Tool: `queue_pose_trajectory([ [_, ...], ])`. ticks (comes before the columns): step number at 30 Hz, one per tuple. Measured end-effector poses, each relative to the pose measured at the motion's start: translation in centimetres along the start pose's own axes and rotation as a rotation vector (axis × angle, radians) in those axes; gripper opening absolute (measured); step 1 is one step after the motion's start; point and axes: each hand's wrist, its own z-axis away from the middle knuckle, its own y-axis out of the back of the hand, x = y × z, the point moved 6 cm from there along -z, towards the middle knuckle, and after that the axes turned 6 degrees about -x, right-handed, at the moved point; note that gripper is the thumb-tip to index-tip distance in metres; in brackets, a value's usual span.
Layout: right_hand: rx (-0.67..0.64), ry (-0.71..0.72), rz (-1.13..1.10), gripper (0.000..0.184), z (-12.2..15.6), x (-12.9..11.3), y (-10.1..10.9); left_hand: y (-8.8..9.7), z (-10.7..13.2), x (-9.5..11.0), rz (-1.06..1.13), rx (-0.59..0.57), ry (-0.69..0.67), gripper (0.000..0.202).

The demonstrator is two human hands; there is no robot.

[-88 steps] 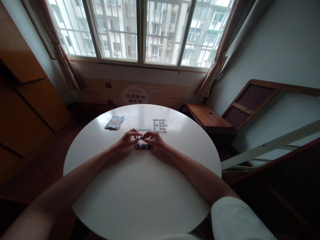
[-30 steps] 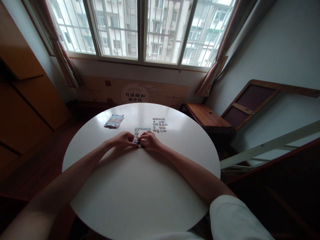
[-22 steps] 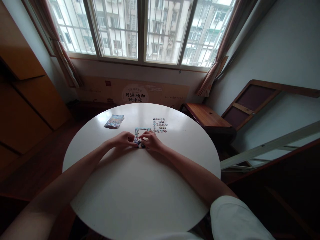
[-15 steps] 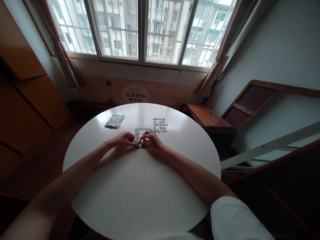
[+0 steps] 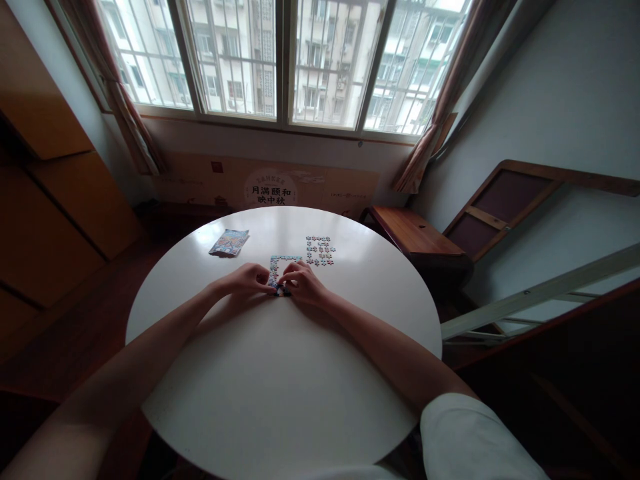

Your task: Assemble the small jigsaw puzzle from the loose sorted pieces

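A partly joined jigsaw puzzle (image 5: 275,265) lies flat on the white round table (image 5: 280,373), its border pieces forming a frame with dark pieces along the near side. At its left near corner, my left hand (image 5: 250,279) is closed, fingers curled, thumb and fingertip pressing the puzzle's edge. Over the right near part is my right hand (image 5: 304,283), its fingers bent into a pinch low against the dark pieces. What sits between those fingertips is tiny and partly covered, seemingly a puzzle piece. The right hand hides the puzzle's right side.
Loose puzzle pieces (image 5: 320,249) lie in rough rows beyond my right hand. A colourful printed packet (image 5: 229,243) rests at the table's far left. Past the table stand a wooden bench (image 5: 415,230) on the right and a barred window (image 5: 235,60) behind.
My right hand's fingers have shifted slightly left and down over the dark near pieces. The left hand stays in place; the loose pieces and packet are unmoved.
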Motion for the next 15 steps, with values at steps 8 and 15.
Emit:
queue_pose_trajectory([
  [8, -0.01, 0.018, 0.019, 0.017, 0.06, -0.17, -0.13, 0.02, -0.01, 0.15, -0.002, 0.002, -0.007, 0.049],
  [15, 0.066, -0.044, -0.017, 0.02, 0.09, 0.48, 0.04, -0.1, 0.01, -0.01, 0.007, -0.007, 0.008, 0.049],
])
